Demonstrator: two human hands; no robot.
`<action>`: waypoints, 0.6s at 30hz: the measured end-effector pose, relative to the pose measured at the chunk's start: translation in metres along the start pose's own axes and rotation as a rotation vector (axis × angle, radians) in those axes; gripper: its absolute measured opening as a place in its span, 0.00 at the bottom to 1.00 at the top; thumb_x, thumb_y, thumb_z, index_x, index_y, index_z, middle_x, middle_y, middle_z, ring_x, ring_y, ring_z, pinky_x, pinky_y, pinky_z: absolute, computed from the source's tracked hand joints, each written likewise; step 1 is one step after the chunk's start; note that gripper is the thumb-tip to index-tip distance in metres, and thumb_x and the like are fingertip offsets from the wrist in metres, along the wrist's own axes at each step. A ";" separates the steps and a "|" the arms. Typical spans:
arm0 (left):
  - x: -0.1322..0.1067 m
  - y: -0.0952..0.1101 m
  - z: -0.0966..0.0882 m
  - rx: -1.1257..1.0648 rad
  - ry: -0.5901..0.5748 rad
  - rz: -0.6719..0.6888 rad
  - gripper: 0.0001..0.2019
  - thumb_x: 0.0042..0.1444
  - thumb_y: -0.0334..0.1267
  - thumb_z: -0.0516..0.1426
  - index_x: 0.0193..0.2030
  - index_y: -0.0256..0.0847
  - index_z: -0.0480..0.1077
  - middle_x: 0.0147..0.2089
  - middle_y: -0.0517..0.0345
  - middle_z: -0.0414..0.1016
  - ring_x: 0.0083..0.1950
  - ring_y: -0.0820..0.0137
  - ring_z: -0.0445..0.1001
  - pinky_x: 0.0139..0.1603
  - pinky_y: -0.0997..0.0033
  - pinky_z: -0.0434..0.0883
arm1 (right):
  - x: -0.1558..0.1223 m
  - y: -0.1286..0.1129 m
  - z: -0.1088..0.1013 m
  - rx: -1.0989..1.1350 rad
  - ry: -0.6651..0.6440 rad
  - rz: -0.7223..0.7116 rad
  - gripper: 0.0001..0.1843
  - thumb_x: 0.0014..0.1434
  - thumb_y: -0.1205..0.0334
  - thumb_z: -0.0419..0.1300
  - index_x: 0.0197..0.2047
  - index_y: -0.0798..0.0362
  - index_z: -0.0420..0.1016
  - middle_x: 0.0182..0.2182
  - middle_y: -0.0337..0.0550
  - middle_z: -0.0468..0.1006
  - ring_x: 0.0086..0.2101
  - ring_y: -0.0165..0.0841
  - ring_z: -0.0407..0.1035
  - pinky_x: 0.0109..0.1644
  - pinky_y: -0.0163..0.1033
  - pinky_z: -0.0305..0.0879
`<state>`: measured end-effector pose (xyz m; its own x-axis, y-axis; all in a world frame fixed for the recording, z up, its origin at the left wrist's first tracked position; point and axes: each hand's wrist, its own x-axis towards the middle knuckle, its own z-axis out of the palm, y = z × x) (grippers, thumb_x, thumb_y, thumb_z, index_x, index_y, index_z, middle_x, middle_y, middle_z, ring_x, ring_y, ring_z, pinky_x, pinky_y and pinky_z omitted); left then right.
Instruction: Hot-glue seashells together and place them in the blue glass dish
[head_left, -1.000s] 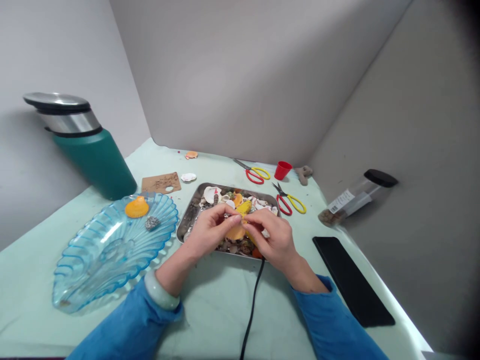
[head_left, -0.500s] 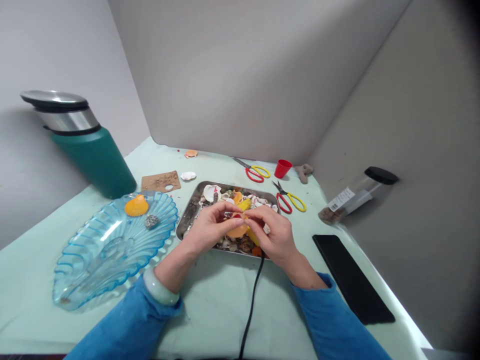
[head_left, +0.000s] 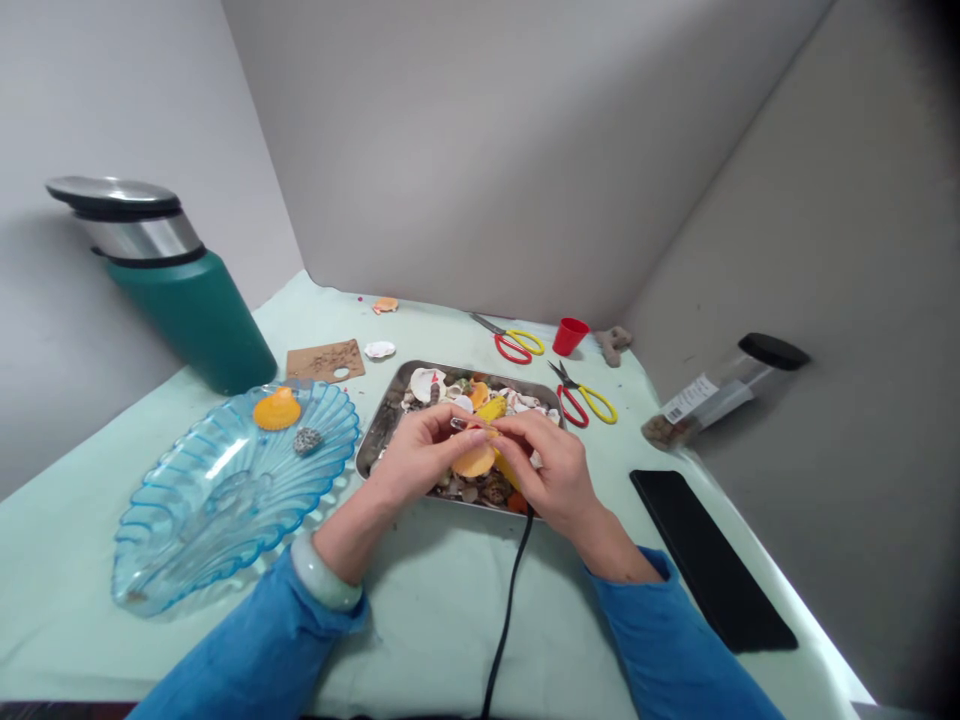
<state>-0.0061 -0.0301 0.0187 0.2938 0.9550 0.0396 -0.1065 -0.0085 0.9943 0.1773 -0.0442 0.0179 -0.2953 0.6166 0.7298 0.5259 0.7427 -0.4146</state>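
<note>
Over the metal tray (head_left: 386, 425), my two hands meet with fingertips pinched together. An orange scallop shell (head_left: 474, 461) is held between them. My left hand (head_left: 420, 455) has its thumb across the shell's upper part, and a small shiny piece (head_left: 457, 424) sticks out by its fingertips. My right hand (head_left: 551, 465) pinches at the shell's right upper edge; the exact grip is hidden. Below and behind the fingers lies a yellow tool (head_left: 491, 408), partly covered, with a black cord (head_left: 510, 600) running from the tray to the front edge. Assorted shells (head_left: 427, 384) fill the tray.
A blue glass dish (head_left: 225, 500) holds an orange shell (head_left: 277, 409) and a grey stone (head_left: 307, 441). Around stand a green bottle (head_left: 195, 310), cardboard (head_left: 324, 361), two scissors (head_left: 517, 342), a red cup (head_left: 570, 336), a jar (head_left: 720, 390) and a black slab (head_left: 709, 560).
The view has shifted slightly. My left thumb has moved up over the shell, covering the red bit that showed there; both hands stay in nearly the same place.
</note>
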 end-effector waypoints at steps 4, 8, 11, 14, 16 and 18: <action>0.000 0.000 0.000 0.000 -0.006 -0.003 0.17 0.49 0.50 0.67 0.36 0.36 0.75 0.32 0.56 0.79 0.30 0.71 0.75 0.30 0.73 0.72 | 0.000 0.001 0.000 0.016 -0.012 0.001 0.07 0.67 0.65 0.56 0.43 0.51 0.76 0.35 0.45 0.81 0.35 0.34 0.74 0.39 0.41 0.71; 0.001 -0.003 0.000 -0.038 -0.012 -0.038 0.19 0.48 0.50 0.67 0.36 0.36 0.76 0.31 0.57 0.78 0.29 0.71 0.75 0.30 0.73 0.72 | 0.000 0.001 0.001 0.012 -0.004 0.011 0.06 0.67 0.65 0.56 0.42 0.51 0.76 0.34 0.45 0.80 0.33 0.34 0.73 0.38 0.40 0.70; 0.001 -0.004 0.000 -0.061 -0.052 -0.033 0.20 0.51 0.50 0.66 0.44 0.37 0.75 0.31 0.57 0.78 0.29 0.71 0.75 0.30 0.73 0.72 | 0.000 0.002 0.001 0.017 -0.002 0.017 0.06 0.67 0.65 0.57 0.41 0.51 0.75 0.33 0.44 0.80 0.33 0.34 0.73 0.38 0.40 0.70; 0.001 -0.002 0.001 -0.040 -0.079 0.015 0.20 0.53 0.49 0.65 0.47 0.38 0.73 0.33 0.57 0.77 0.30 0.72 0.75 0.30 0.74 0.72 | 0.000 0.001 0.001 0.027 -0.005 0.030 0.06 0.67 0.66 0.56 0.40 0.51 0.75 0.33 0.43 0.80 0.33 0.33 0.73 0.38 0.40 0.69; 0.000 -0.002 0.001 -0.008 -0.089 0.042 0.18 0.54 0.49 0.64 0.45 0.38 0.73 0.33 0.57 0.76 0.31 0.72 0.74 0.30 0.75 0.71 | 0.001 0.001 0.000 0.038 -0.008 0.058 0.06 0.67 0.66 0.56 0.39 0.51 0.75 0.32 0.42 0.79 0.32 0.33 0.72 0.37 0.39 0.68; -0.001 -0.002 0.001 0.022 -0.094 0.050 0.18 0.55 0.50 0.64 0.43 0.38 0.72 0.32 0.58 0.75 0.31 0.72 0.73 0.30 0.75 0.71 | 0.001 0.002 0.000 0.056 -0.016 0.096 0.07 0.67 0.66 0.56 0.38 0.51 0.75 0.31 0.41 0.79 0.31 0.32 0.72 0.36 0.38 0.68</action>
<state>-0.0048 -0.0310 0.0168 0.3768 0.9211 0.0978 -0.1030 -0.0633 0.9927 0.1781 -0.0425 0.0180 -0.2586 0.6889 0.6771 0.5067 0.6936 -0.5121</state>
